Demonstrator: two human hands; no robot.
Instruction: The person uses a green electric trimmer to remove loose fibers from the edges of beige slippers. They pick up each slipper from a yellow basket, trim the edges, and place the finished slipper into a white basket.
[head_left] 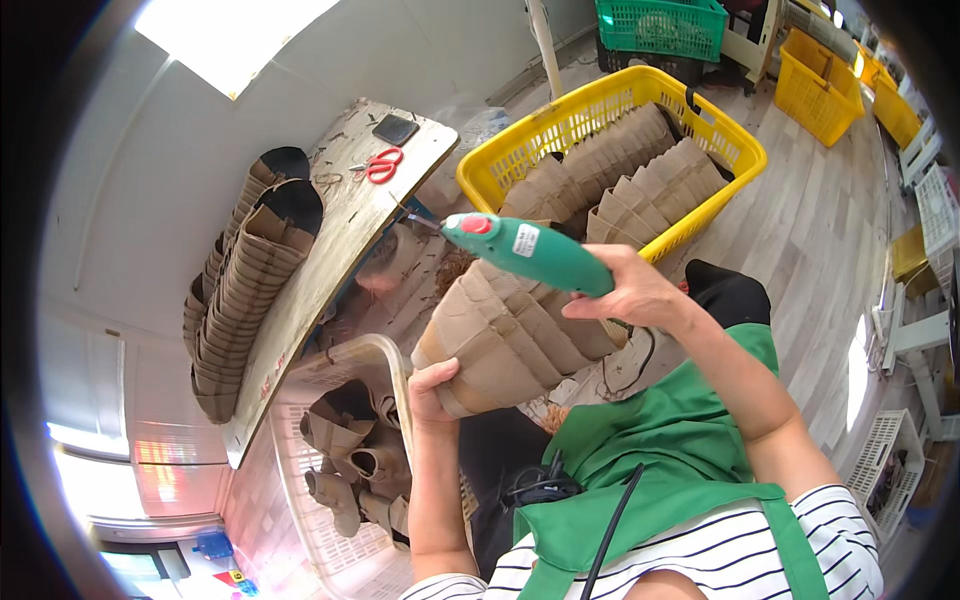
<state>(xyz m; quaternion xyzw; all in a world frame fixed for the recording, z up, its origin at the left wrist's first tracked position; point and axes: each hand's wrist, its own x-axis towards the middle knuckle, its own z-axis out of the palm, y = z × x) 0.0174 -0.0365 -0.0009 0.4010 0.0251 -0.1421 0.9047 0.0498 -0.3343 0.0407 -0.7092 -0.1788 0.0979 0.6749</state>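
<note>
My right hand (640, 292) is wrapped round a green handheld electric tool (550, 258) with a red button and a thin metal tip. That tip points left, toward the edge of the wooden table. Below the tool is a stack of nested tan boot uppers (515, 340), tilted across my lap. My left hand (433, 390) grips its lower left end, thumb on top. The tool's body passes over the stack; I cannot tell whether they touch. A dark cable (645, 355) hangs behind my right wrist.
On the wooden table (340, 215) lie red-handled scissors (380, 167), a phone (396, 129) and stacked uppers (250, 295). A yellow basket (745, 150) ahead holds more stacks. Loose uppers (365, 450) fill part of a white basket (300, 500) at left. Another yellow basket (815, 95) stands far right.
</note>
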